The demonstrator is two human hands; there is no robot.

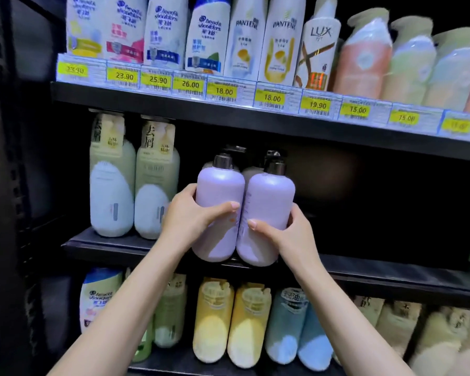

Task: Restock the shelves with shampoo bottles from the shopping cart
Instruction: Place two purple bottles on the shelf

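Two lilac pump bottles with dark caps stand side by side at the front edge of the middle shelf (391, 270). My left hand (193, 215) wraps the left lilac bottle (219, 194), thumb across its front. My right hand (285, 232) grips the right lilac bottle (269, 196) from its right side. The two bottles touch each other. Behind them stand two more bottles (251, 169) with dark pumps, mostly hidden. The shopping cart is not in view.
Two tall green-and-white bottles (133, 185) stand left of my hands on the middle shelf; the stretch to the right is dark. The top shelf carries white shampoo bottles (209, 36) above yellow price tags (224, 91). The bottom shelf holds yellow (228, 321), blue and beige bottles.
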